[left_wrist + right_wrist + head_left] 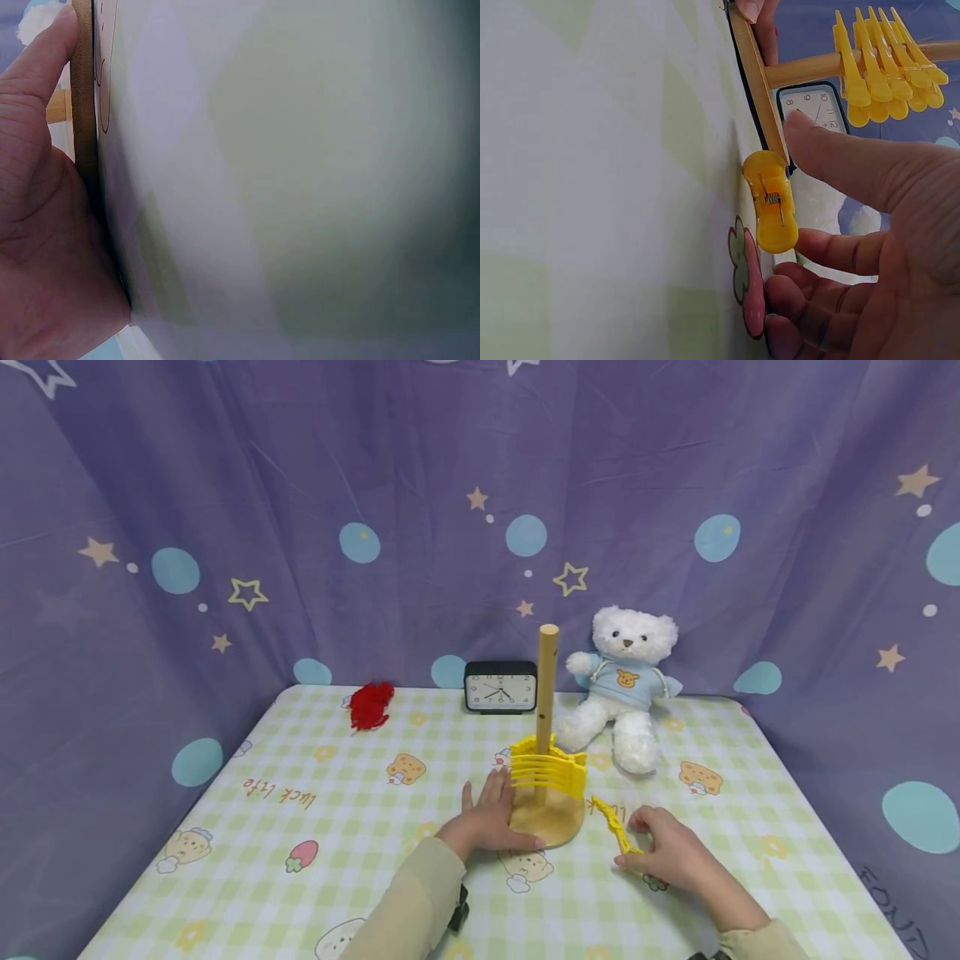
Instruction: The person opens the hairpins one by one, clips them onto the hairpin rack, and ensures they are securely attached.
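A round wooden stand has a flat base (551, 825) and an upright post (547, 689). Several yellow clips (549, 770) are stacked around the post's lower part. My left hand (487, 823) rests on the left side of the base, with its thumb along the front edge; the left wrist view shows that thumb (39, 64) straight against the rim. Right of the stand, my right hand (670, 850) pinches a single yellow clip (771, 202) by its handle end, low at the tablecloth. Its narrow end points toward the stand. The other right fingers curl loosely.
Behind the stand stand a black desk clock (500, 687) and a white teddy bear (626, 681) in a blue top. A red bundle of yarn (371, 706) lies at the back left. A purple curtain (420, 468) surrounds the checked table (360, 827).
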Action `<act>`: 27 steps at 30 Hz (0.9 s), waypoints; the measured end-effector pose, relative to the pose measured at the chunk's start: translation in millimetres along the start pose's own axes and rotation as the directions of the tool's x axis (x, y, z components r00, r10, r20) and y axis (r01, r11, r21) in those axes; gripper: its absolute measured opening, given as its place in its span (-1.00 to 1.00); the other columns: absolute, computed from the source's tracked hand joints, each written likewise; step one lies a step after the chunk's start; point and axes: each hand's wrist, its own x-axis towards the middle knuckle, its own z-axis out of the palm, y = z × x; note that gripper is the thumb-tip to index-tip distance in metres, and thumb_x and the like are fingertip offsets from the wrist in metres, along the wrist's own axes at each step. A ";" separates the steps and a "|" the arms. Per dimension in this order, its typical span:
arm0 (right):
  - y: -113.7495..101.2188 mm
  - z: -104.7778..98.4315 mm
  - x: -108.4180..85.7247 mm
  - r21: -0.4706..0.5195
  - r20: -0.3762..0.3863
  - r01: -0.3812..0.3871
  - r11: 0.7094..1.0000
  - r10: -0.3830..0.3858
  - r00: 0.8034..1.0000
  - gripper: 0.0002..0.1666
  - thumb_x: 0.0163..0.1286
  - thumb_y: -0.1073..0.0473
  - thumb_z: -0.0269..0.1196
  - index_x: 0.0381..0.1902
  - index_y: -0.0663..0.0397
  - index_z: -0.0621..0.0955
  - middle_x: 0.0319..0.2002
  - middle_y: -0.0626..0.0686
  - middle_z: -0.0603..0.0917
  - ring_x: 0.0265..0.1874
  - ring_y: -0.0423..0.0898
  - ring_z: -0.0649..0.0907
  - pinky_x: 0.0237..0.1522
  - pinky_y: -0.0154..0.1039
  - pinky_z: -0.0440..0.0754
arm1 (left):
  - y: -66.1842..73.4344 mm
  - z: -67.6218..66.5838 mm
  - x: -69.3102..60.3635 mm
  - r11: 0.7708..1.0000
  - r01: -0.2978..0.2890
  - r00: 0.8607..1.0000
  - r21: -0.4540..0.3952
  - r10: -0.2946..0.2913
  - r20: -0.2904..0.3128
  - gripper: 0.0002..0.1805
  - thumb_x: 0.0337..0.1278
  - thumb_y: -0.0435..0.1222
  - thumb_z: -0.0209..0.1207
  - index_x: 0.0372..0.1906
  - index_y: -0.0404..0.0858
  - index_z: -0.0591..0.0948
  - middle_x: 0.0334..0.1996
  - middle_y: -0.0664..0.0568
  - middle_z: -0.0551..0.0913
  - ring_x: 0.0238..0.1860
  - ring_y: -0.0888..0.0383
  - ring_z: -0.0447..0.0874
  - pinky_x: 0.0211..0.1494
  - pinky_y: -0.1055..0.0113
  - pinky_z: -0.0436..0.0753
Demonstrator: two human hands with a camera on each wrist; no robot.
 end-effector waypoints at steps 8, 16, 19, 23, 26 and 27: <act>0.8 2.5 -1.3 -0.024 0.027 -0.005 1.000 0.006 1.000 -0.35 -0.08 -0.14 0.57 -0.18 0.04 0.50 -0.21 0.00 0.45 -0.44 -0.11 0.41 -0.35 -0.20 0.41 | -6.2 7.3 7.2 1.000 -0.005 1.000 -0.021 0.004 -0.007 0.41 -0.24 0.50 0.16 0.56 -0.23 -0.18 0.55 -0.01 -0.46 0.52 0.06 -0.57 0.39 -0.14 -0.59; 0.3 4.1 -0.1 -0.040 0.049 -0.001 0.999 0.003 0.999 -0.27 -0.14 -0.18 0.59 -0.18 0.06 0.47 -0.20 0.03 0.40 -0.39 -0.08 0.40 -0.29 -0.15 0.43 | -6.7 7.2 8.0 1.000 0.003 1.000 -0.010 -0.003 -0.008 0.42 -0.25 0.51 0.16 0.57 -0.22 -0.18 0.55 0.00 -0.46 0.52 0.06 -0.58 0.39 -0.14 -0.58; 1.1 5.5 1.0 -0.056 0.056 -0.002 0.998 0.005 0.998 -0.28 -0.15 -0.17 0.59 -0.20 0.05 0.47 -0.22 0.03 0.37 -0.39 -0.08 0.39 -0.29 -0.15 0.42 | -7.7 8.4 9.3 1.000 0.002 1.000 -0.013 -0.002 -0.007 0.42 -0.25 0.51 0.16 0.56 -0.22 -0.18 0.55 0.00 -0.46 0.52 0.06 -0.57 0.39 -0.14 -0.58; 0.7 6.9 2.4 -0.085 0.050 -0.010 0.996 0.014 0.999 -0.33 -0.15 -0.17 0.59 -0.28 0.02 0.47 -0.24 0.02 0.35 -0.38 -0.08 0.39 -0.30 -0.15 0.41 | -7.1 7.6 8.4 1.000 0.002 1.000 -0.011 -0.002 -0.005 0.41 -0.24 0.51 0.15 0.56 -0.22 -0.19 0.55 0.00 -0.47 0.52 0.07 -0.58 0.39 -0.13 -0.59; -0.2 7.1 2.5 -0.106 0.040 -0.007 0.994 0.011 0.999 -0.38 -0.15 -0.16 0.59 -0.33 -0.02 0.47 -0.24 0.01 0.34 -0.39 -0.08 0.39 -0.33 -0.15 0.39 | -5.2 5.4 6.3 1.000 0.002 1.000 -0.007 -0.002 -0.002 0.42 -0.24 0.51 0.15 0.56 -0.22 -0.20 0.54 0.01 -0.48 0.52 0.08 -0.59 0.39 -0.12 -0.59; -0.3 7.2 2.4 -0.111 0.038 -0.002 0.994 0.006 0.999 -0.39 -0.14 -0.16 0.59 -0.35 -0.02 0.47 -0.24 0.02 0.33 -0.39 -0.08 0.38 -0.34 -0.15 0.38 | -4.2 4.2 4.9 1.000 -0.001 1.000 -0.010 0.001 -0.005 0.42 -0.24 0.51 0.15 0.56 -0.24 -0.19 0.55 -0.01 -0.46 0.52 0.06 -0.57 0.40 -0.13 -0.58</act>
